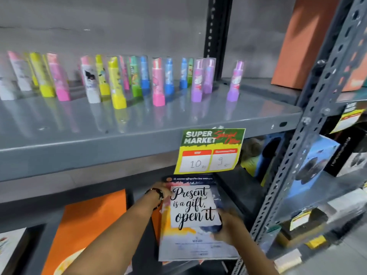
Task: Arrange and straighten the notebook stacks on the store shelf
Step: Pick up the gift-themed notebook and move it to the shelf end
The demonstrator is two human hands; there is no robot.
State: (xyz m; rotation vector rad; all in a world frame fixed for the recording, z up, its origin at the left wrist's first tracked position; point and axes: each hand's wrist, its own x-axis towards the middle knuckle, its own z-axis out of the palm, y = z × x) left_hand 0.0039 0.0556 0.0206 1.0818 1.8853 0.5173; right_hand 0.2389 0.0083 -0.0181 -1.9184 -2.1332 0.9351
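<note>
A stack of notebooks (193,215) lies on the lower shelf; the top cover reads "Present is a gift, open it". My left hand (161,192), with a dark bracelet at the wrist, grips the stack's left edge near the far corner. My right hand (228,227) holds the stack's right edge lower down. An orange notebook (87,225) lies to the left of this stack, and part of another cover (12,249) shows at the far left.
The upper shelf (119,139) carries several upright coloured tubes (117,82). A yellow price tag (210,150) hangs from its front edge just above the stack. A perforated steel upright (294,165) stands right of my hands, with boxed goods (309,165) beyond it.
</note>
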